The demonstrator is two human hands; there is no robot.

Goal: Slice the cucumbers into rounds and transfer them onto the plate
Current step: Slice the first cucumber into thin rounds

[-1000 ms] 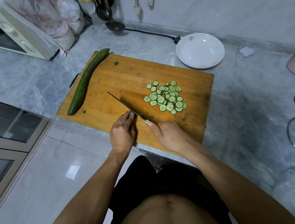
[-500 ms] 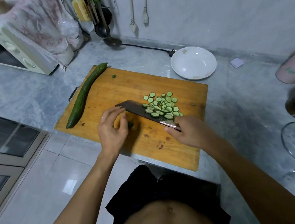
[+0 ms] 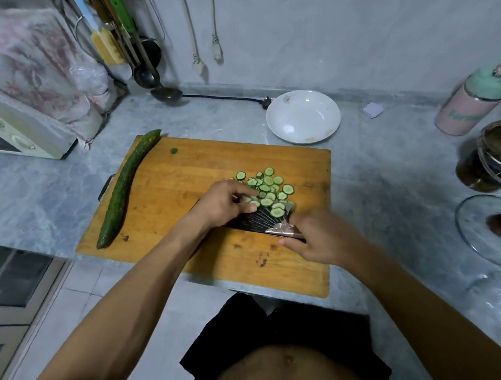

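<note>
A wooden cutting board lies on the marble counter. On its right half sits a heap of cucumber rounds, part of it on the flat dark blade of a knife. My right hand grips the knife's handle at the near side of the heap. My left hand rests on the rounds at the heap's left, fingers bent over them. A whole cucumber lies along the board's left edge. The white plate stands empty beyond the board's far right corner.
A toaster oven under a cloth stands at the far left, ladles hanging beside it. A pink bottle, a dark jar and a glass lid crowd the right side. A black cord runs along the wall behind the plate.
The knife turned from edge-down to flat and slid under the rounds. My left hand moved right from the bare board onto the heap. The view shifted lower on the scene.
</note>
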